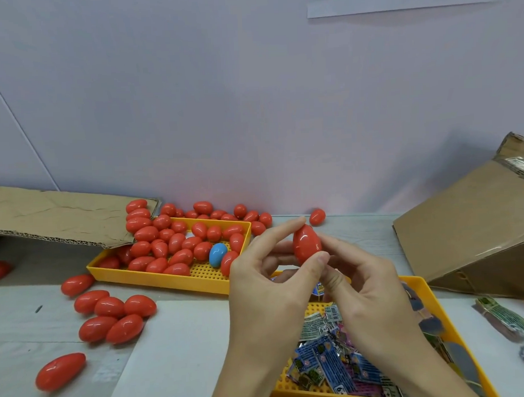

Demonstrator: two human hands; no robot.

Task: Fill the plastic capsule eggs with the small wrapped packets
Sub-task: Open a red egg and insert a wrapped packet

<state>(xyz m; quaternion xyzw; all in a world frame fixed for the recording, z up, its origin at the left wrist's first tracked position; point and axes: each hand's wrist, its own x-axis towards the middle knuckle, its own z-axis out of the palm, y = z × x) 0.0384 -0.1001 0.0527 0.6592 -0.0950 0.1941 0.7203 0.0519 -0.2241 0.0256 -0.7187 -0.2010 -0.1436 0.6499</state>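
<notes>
A red capsule egg (306, 243) is held upright above the table between both hands. My left hand (266, 284) pinches it, thumb on its lower front and a finger reaching over its top. My right hand (365, 289) grips its right side with curled fingers. Beneath my hands a yellow tray (418, 285) holds several small wrapped packets (334, 359) in blue, pink and silver. Another yellow tray (156, 280) farther back is heaped with red eggs (179, 245) and one blue egg (217, 254).
Loose red eggs (110, 316) lie on the table at the left and along the wall. A torn cardboard flap (56, 214) lies at the far left, a cardboard box (475, 229) at the right. Bundled packets (502, 317) lie at the right edge.
</notes>
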